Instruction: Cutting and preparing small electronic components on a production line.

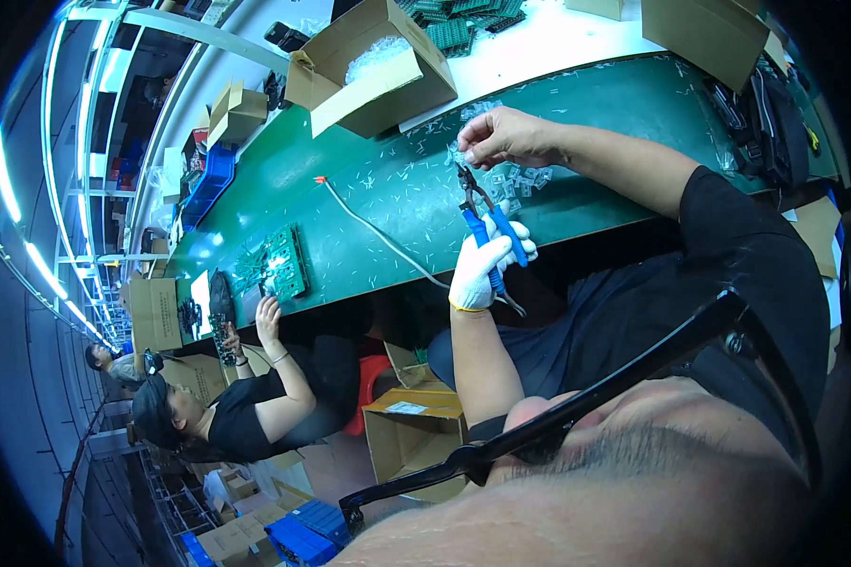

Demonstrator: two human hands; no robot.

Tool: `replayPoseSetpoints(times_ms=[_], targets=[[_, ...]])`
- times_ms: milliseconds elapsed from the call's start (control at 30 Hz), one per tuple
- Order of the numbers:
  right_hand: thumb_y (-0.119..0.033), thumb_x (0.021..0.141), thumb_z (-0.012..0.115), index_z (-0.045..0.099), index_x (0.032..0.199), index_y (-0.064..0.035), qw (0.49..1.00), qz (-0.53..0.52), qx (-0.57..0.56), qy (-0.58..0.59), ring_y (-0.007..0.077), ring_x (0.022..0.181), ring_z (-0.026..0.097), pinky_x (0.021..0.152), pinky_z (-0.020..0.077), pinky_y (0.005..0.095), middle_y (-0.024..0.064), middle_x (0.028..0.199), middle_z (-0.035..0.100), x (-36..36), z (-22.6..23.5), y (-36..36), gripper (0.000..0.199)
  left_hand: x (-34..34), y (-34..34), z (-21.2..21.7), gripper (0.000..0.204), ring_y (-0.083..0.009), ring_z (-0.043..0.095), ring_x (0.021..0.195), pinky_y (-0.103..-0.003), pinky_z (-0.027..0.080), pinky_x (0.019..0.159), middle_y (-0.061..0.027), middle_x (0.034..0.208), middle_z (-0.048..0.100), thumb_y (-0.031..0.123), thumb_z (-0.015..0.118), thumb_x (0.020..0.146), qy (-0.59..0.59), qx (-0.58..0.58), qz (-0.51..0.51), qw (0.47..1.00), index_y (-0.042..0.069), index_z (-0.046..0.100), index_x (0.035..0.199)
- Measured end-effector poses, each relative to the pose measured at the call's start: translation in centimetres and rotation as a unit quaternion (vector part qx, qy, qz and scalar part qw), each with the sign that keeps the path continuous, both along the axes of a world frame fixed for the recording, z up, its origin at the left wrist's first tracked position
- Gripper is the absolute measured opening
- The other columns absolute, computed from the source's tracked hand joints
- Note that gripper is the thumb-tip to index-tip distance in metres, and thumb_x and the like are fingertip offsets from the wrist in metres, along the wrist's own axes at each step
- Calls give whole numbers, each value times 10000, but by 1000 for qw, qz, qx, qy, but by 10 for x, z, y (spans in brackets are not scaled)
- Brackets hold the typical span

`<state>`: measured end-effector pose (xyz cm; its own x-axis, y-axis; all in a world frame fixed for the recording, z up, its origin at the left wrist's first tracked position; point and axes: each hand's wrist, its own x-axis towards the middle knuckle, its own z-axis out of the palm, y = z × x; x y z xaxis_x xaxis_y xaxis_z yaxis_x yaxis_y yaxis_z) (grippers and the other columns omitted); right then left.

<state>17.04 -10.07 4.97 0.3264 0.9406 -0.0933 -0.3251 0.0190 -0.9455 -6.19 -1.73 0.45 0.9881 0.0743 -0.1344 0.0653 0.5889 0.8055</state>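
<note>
My left hand [477, 269], in a white glove, is closed around the blue handles of a pair of pliers [497, 230]. Their dark jaws point away from me, up to a small clear plastic piece [456, 154]. That piece is pinched between the thumb and fingers of my bare right hand [506, 137], just above the jaws; whether the jaws touch it I cannot tell. Close by, to the right of the jaws, lies a group of small clear plastic pieces [520, 181] on the green table [388, 198]. White slivers are strewn over its surface.
An open cardboard box [435, 80] stands on the far side, by stacked green circuit boards [449, 36]. A grey cable [378, 231] crosses the table. At left a co-worker's hand [268, 321] is near a circuit board [286, 260]. A black bag [775, 123] lies far right.
</note>
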Motion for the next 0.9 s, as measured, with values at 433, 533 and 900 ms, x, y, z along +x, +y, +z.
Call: replayPoseSetpoints(times_ms=[433, 533, 900], targets=[[-26, 854, 761, 713, 936, -10, 999, 8, -24, -31, 156, 793, 670, 760, 559, 313, 64, 860, 696, 5, 0, -2, 97, 1, -8, 15, 579, -237, 692, 791, -378, 598, 704, -133, 959, 661, 134, 674, 932, 92, 109, 40, 989, -61, 433, 1420], [-29, 849, 768, 713, 937, -6, 999, 6, -29, -27, 159, 782, 674, 760, 563, 314, 68, 846, 698, 3, 4, -2, 106, 3, -13, 21, 506, -198, 664, 692, -341, 580, 613, -100, 862, 646, 117, 662, 937, 112, 148, 66, 980, -62, 481, 1375], [-94, 835, 790, 724, 976, 32, 953, 110, -108, -261, 197, 822, 703, 746, 568, 336, 115, 909, 735, 29, 5, -7, 199, 4, 4, 0, 573, -290, 690, 834, -439, 596, 712, -152, 991, 651, 156, 614, 974, 1, -53, 114, 992, -39, 371, 1455]])
